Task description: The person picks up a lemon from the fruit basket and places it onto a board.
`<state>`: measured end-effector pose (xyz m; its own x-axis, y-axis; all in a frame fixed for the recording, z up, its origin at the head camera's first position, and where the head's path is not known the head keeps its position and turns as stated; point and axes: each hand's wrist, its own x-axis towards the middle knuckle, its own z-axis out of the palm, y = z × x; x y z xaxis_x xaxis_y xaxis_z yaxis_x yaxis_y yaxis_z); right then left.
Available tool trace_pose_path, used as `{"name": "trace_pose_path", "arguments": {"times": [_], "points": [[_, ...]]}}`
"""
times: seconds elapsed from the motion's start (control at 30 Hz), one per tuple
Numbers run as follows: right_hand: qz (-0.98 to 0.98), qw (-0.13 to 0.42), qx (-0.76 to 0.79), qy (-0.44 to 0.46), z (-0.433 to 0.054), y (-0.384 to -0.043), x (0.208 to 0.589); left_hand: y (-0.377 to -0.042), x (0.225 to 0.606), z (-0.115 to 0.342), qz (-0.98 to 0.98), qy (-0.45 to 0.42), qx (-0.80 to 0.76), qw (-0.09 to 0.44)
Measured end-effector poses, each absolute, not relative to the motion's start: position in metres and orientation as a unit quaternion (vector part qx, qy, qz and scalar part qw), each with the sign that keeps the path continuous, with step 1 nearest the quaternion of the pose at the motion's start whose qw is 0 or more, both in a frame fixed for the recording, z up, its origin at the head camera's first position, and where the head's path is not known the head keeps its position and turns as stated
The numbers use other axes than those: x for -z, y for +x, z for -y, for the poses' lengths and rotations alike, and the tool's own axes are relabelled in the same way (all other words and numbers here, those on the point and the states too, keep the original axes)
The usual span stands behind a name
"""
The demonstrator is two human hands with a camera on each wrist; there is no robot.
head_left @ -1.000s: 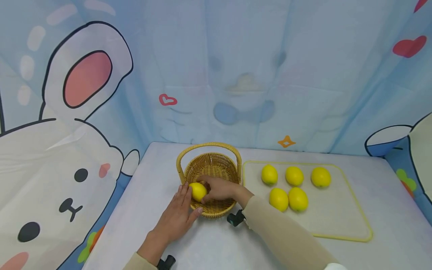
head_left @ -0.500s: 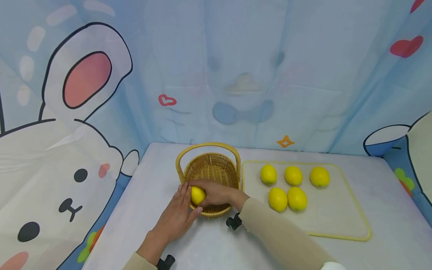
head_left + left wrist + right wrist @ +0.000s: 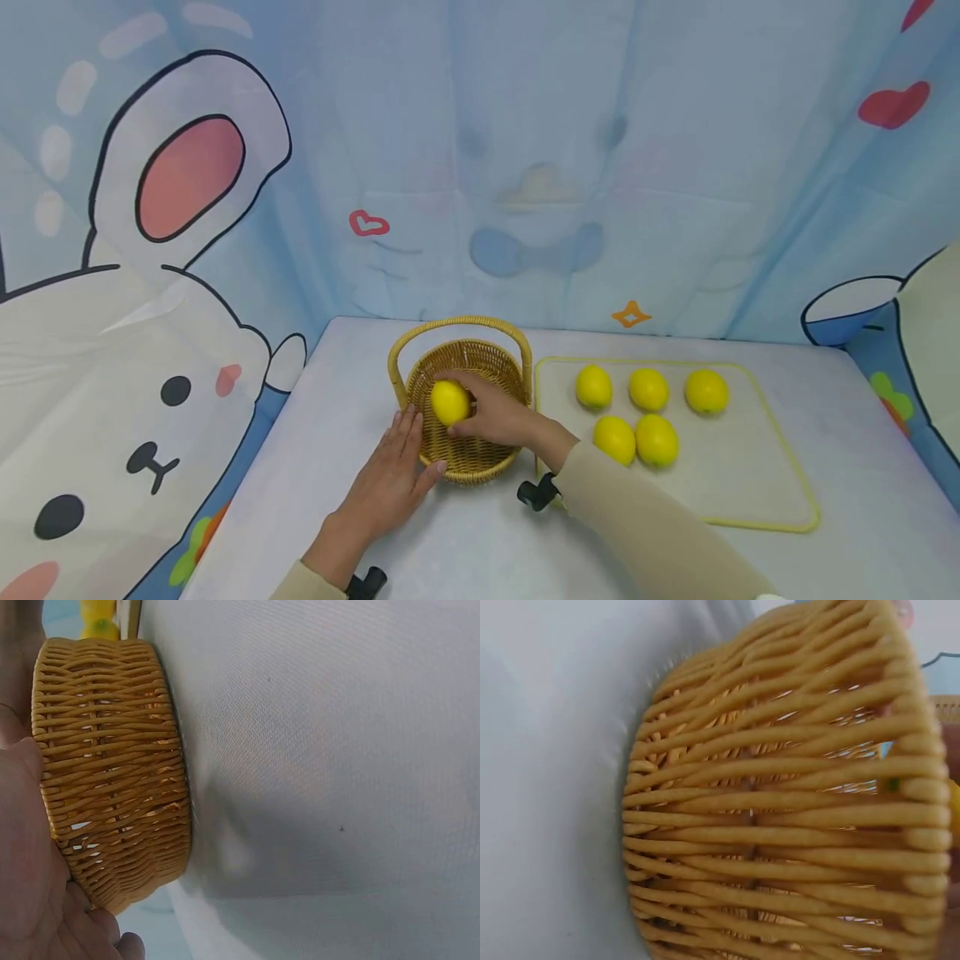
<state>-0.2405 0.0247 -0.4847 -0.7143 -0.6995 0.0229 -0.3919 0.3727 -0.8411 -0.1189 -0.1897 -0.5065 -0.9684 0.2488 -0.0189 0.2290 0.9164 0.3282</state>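
Observation:
A round wicker basket point(image 3: 468, 471) with an arched handle stands on the table, its near side filling much of both wrist views. My left hand point(image 3: 390, 471) lies against the basket's left rim, its fingers straight and the thumb at the front edge. In the left wrist view the same hand point(image 3: 34, 862) touches the woven wall. Over the basket's opening, my right hand point(image 3: 495, 412) grips a yellow lemon point(image 3: 450, 403) between thumb and fingers. The right wrist view shows only a sliver of that lemon point(image 3: 955, 814) past the rim.
Right of the basket lies a pale board point(image 3: 742, 467) with a yellow edge. Several lemons sit on it, one at the far right point(image 3: 707, 392) and one at the front point(image 3: 657, 440). A printed cloth point(image 3: 547, 125) hangs behind the white table point(image 3: 480, 550).
My right hand has lifted the lemon away from the basket's left front side, upward and slightly right. The left hand has stayed against the rim.

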Motion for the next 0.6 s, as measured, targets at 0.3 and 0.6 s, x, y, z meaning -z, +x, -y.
{"name": "trace_pose_path", "arguments": {"times": [0.3,0.6], "points": [[-0.783,0.124,0.517,-0.322,-0.044,-0.223,0.475,-0.119,0.507,0.189,-0.978,0.115,-0.171,0.034],[-0.756,0.104,0.557,-0.327,-0.067,-0.208,0.463,-0.118,0.505,0.188,-0.979,0.112,-0.166,0.039]]}}
